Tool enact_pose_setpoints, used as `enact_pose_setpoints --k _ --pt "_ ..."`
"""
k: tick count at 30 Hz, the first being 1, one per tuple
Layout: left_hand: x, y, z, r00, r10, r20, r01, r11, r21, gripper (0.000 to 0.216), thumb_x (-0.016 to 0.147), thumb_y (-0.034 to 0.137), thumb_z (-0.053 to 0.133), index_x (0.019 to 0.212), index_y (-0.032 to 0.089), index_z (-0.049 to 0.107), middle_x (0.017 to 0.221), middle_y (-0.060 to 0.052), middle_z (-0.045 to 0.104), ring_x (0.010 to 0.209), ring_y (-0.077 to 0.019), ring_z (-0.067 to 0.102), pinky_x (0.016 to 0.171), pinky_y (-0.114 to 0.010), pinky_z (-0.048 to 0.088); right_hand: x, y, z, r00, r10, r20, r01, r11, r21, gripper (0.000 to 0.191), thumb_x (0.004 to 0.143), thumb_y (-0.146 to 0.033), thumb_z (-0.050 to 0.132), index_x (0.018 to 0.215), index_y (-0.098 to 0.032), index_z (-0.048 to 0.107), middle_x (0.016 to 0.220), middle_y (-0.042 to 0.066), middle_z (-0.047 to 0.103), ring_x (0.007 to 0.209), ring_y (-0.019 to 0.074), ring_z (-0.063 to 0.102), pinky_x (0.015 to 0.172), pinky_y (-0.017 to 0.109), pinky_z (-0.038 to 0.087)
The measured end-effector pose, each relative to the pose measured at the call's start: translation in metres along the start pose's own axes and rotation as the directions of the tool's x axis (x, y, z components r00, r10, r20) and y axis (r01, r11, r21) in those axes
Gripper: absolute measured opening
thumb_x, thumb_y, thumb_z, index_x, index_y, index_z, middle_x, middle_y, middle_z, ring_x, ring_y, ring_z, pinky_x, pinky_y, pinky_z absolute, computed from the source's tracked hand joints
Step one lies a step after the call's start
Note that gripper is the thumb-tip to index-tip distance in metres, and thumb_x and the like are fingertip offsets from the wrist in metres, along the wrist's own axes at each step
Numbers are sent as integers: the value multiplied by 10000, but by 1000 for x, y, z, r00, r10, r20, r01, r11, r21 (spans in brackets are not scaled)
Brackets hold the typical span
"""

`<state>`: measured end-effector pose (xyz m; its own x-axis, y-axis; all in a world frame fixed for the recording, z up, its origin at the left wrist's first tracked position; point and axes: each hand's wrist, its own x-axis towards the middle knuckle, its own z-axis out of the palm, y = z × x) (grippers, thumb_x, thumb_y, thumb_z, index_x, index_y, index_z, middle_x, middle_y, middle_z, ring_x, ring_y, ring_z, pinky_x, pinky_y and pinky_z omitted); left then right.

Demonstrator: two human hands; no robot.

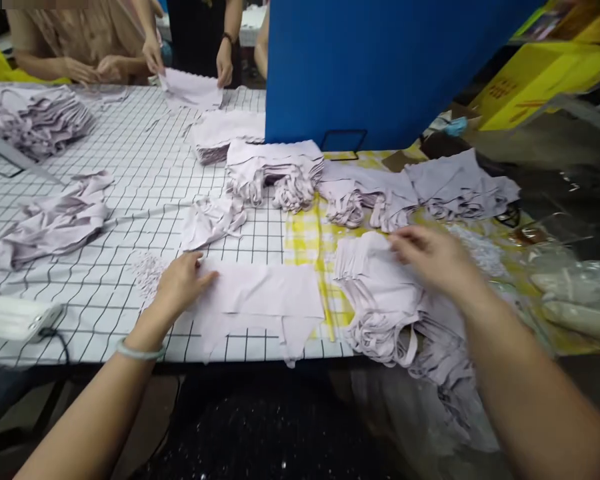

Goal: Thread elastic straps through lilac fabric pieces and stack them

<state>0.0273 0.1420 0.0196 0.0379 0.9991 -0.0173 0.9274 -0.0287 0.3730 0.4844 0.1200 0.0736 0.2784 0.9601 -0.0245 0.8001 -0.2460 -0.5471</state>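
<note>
A pale lilac fabric piece (270, 290) lies spread flat before me, its lower flaps reaching the table's front edge. My left hand (180, 283) rests at its upper left corner, thumb and forefinger apart, the thumb on or just over the cloth. To the right is a stack of similar lilac pieces (373, 267) with looped straps bunched along its lower side. My right hand (430, 257), slightly blurred, is at that stack's upper right edge with its fingers pinched together. Whether cloth is between those fingertips is hidden.
Behind lie more lilac stacks (275, 160) and a crumpled lilac piece (213, 220). A blue panel (350, 73) stands across the table. White scraps (150, 273) lie beside my left wrist; a white device (20, 317) sits farther left. Across the table, a co-worker's hands (224, 63) hold fabric.
</note>
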Motion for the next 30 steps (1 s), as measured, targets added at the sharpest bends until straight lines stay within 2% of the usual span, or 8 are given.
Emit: enact_pose_setpoints --k 2,5,8,12,16,22,27,30 --pt "5 4 4 995 -25 100 29 999 -42 483 762 370 707 1187 173 588 930 -99 673 837 -271 630 733 -388 483 -33 -45 45 956 -254 149 251 967 43 136 916 -260 568 942 -216 694 868 62 716 741 211 667 689 351 512" --pt "11 12 8 988 5 156 14 992 -124 505 775 233 659 1260 174 532 912 -69 664 826 -247 619 744 -371 470 -69 -89 98 909 -413 63 415 910 -27 176 886 -153 514 958 -182 672 1002 112 690 944 262 651 850 400 511" --pt "-5 13 3 989 113 -100 -122 989 -83 486 757 177 647 1234 172 553 1156 -144 630 1069 -321 566 888 -456 448 -110 -101 114 904 -425 -40 427 903 52 178 923 -172 475 948 -181 651 973 121 674 958 269 636 874 408 505" --pt "-86 -4 -6 938 196 -286 -268 934 -237 176 858 224 560 1018 187 625 1034 -105 661 975 -255 595 880 -401 472 -187 -98 117 856 -437 276 322 869 376 167 976 -275 504 914 -238 654 866 55 709 799 206 667 725 332 553" --pt "-184 -25 18 990 69 123 -19 930 -367 230 881 397 600 768 203 655 690 -18 650 638 -182 592 633 -304 490 -211 -113 140 753 -644 137 561 736 379 244 992 -210 457 1089 -213 680 996 93 734 977 245 677 900 440 549" --pt "-205 -27 80 983 -41 181 144 780 -609 263 798 416 663 892 177 722 918 -99 751 917 -280 673 869 -423 525 -160 -146 202 478 -826 299 817 543 194 423 995 -189 420 1404 -223 521 1504 91 504 1456 278 362 1168 570 332" --pt "-221 -27 41 903 36 428 317 618 -720 346 884 482 589 754 187 716 779 -39 730 719 -182 638 709 -297 508 -180 -138 216 473 -868 151 849 495 183 471 968 -184 450 1439 -183 474 1393 146 570 1376 298 435 1099 536 397" --pt "-235 -33 3 788 144 599 450 529 -719 357 916 504 552 904 210 755 833 -56 764 715 -185 655 669 -293 514 -213 -137 216 395 -916 67 898 401 183 414 945 -183 496 1355 -203 556 1015 97 672 950 238 603 815 409 501"
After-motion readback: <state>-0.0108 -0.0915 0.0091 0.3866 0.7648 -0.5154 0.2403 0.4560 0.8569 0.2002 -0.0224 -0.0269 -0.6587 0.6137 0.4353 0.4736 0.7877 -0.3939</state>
